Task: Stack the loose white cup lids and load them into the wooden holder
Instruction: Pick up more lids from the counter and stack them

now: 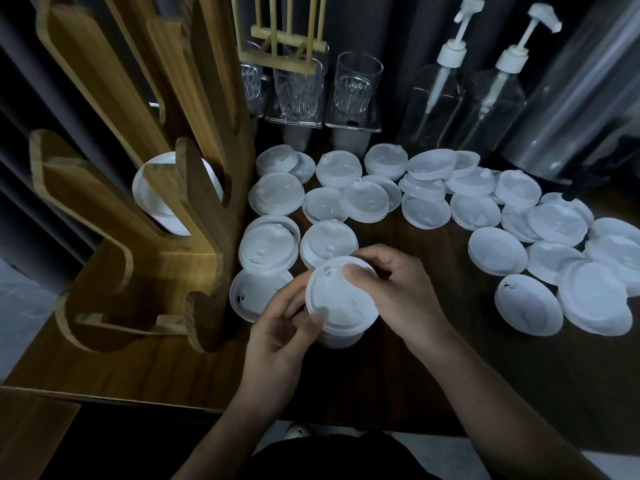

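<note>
Far left: wooden holder stands on the table, its slotted uprights open toward the person, probably so stacks slide in from the front. One white lid stack already sits in a lower slot, lying on its side between the uprights. Next right, near the table's front edge: left hand, fingers curled under and around the near-left side of a short stack of lids, thumb laid on the top lid's rim. It looks like the cradle that carries the weight. The stack is held just above the table, tilted a little toward the camera, just right of the holder's foot. Right hand closes over the far side, thumb pressed on the top lid near its sip-hole and fingers wrapped behind. The likely purpose is seating the top lid square on those below. Judged step: building the stack, not yet loading. Further right and behind, many loose lids lie scattered and overlapping across the table, some dome-up, some inverted, so each will need orienting before it nests. At the back stand clear glasses and two pump bottles, well apart from the hands.
</note>
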The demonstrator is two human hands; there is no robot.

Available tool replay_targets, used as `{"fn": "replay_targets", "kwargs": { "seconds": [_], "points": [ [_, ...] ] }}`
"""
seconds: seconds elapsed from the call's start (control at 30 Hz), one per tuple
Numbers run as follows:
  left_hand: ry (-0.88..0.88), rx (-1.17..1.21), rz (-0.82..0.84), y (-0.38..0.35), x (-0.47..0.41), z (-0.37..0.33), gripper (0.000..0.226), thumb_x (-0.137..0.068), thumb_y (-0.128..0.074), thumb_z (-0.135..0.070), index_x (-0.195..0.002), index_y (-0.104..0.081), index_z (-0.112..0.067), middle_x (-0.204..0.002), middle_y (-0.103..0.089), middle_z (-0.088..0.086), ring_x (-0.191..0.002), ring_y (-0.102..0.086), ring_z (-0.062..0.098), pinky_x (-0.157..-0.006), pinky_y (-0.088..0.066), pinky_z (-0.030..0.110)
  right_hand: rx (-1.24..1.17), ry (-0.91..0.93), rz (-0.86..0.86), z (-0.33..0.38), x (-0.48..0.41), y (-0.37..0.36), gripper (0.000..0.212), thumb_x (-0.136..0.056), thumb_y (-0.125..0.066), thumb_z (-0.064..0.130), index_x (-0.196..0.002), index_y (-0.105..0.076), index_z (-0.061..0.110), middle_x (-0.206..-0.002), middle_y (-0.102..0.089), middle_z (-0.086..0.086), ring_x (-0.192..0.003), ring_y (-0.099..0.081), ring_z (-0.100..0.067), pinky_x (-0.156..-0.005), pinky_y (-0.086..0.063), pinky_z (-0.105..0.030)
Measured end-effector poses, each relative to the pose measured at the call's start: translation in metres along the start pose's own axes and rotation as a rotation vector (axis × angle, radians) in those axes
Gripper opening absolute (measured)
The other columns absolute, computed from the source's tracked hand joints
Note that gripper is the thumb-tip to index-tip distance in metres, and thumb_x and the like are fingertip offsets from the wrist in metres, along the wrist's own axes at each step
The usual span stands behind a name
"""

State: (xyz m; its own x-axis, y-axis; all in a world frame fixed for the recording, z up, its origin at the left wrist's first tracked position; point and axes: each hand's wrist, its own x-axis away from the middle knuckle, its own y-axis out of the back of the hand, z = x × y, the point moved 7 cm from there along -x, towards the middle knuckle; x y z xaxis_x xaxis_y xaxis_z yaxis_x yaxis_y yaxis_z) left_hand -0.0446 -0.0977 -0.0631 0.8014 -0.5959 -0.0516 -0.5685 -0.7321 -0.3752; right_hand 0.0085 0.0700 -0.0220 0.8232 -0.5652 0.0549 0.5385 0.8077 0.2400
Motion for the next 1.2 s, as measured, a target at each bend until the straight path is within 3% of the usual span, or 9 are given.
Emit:
{"fn": "replay_targets", "kwargs": {
  "seconds": [0.1,0.33,0.5,0.67,0.8,0.93,1.07,1.2],
  "points": [
    [-0.001,0.013,0.018,-0.002,0.0,-0.001,0.049,-0.097,-0.061,-0.002,-0.145,-0.051,-0.002,-0.14,-0.067,0.013,-0.134,-0.062,0.03,-0.105,-0.054,0.036,0.005,0.005,-0.007,-0.001,0.001,-0.001,0.01,-0.094,-0.073,0.014,-0.1,-0.078,0.021,-0.09,-0.079,0.009,-0.088,-0.074,-0.005,-0.073,-0.055,-0.014],
    [0.01,0.083,-0.012,-0.003,0.0,-0.005,0.05,-0.091,-0.067,-0.019,-0.14,-0.061,-0.015,-0.14,-0.067,0.011,-0.134,-0.061,0.029,-0.103,-0.054,0.034,0.029,0.023,0.038,0.0,0.0,0.002,0.011,-0.093,-0.074,0.017,-0.101,-0.078,0.023,-0.094,-0.078,0.013,-0.093,-0.073,-0.001,-0.075,-0.052,-0.011],
    [-0.021,0.074,-0.16,0.011,0.002,-0.003,0.052,-0.093,-0.068,-0.018,-0.143,-0.057,-0.019,-0.144,-0.065,0.007,-0.138,-0.058,0.027,-0.109,-0.052,0.045,-0.007,-0.009,0.034,-0.013,0.002,0.021,0.01,-0.096,-0.072,0.021,-0.103,-0.077,0.026,-0.093,-0.078,0.005,-0.086,-0.074,-0.01,-0.076,-0.059,-0.026],
    [-0.067,0.034,-0.234,0.012,0.003,-0.006,0.05,-0.101,-0.058,-0.012,-0.149,-0.047,-0.023,-0.146,-0.063,-0.004,-0.138,-0.058,0.018,-0.102,-0.057,0.037,0.234,0.052,0.128,-0.03,0.008,0.027,0.024,-0.09,-0.079,0.019,-0.111,-0.076,0.029,-0.106,-0.074,0.02,-0.102,-0.068,-0.003,-0.085,-0.054,-0.022],
    [-0.091,0.002,-0.323,0.014,0.003,-0.009,0.05,-0.096,-0.055,-0.019,-0.145,-0.05,-0.031,-0.146,-0.062,-0.01,-0.136,-0.059,0.017,-0.089,-0.06,0.03,0.418,0.134,0.308,-0.036,0.015,0.011,0.055,-0.075,-0.079,0.057,-0.125,-0.067,0.038,-0.123,-0.061,0.026,-0.121,-0.056,0.001,-0.096,-0.046,-0.018],
    [-0.093,-0.003,-0.337,0.013,0.003,-0.01,0.046,-0.096,-0.055,-0.022,-0.141,-0.054,-0.034,-0.143,-0.063,-0.011,-0.135,-0.06,0.02,-0.089,-0.061,0.031,0.616,0.187,0.396,-0.04,0.018,-0.001,0.08,-0.068,-0.086,0.064,-0.137,-0.054,0.04,-0.137,-0.047,0.031,-0.132,-0.038,0.006,-0.111,-0.037,-0.026],
    [-0.088,-0.015,-0.338,0.011,0.003,-0.01,0.045,-0.096,-0.055,-0.021,-0.138,-0.056,-0.036,-0.141,-0.064,-0.013,-0.134,-0.061,0.018,-0.089,-0.061,0.033,0.676,0.251,0.369,-0.042,0.016,-0.004,0.076,-0.068,-0.083,0.058,-0.134,-0.052,0.039,-0.136,-0.05,0.027,-0.131,-0.042,-0.003,-0.111,-0.041,-0.041],
    [-0.086,-0.035,-0.337,0.012,0.004,-0.011,0.05,-0.096,-0.056,-0.02,-0.145,-0.051,-0.027,-0.142,-0.063,-0.012,-0.135,-0.06,0.017,-0.092,-0.061,0.034,0.544,0.191,0.336,-0.042,0.015,0.007,0.079,-0.067,-0.088,0.054,-0.135,-0.05,0.044,-0.131,-0.051,0.031,-0.129,-0.043,0.003,-0.109,-0.044,-0.035]
  ]
}}
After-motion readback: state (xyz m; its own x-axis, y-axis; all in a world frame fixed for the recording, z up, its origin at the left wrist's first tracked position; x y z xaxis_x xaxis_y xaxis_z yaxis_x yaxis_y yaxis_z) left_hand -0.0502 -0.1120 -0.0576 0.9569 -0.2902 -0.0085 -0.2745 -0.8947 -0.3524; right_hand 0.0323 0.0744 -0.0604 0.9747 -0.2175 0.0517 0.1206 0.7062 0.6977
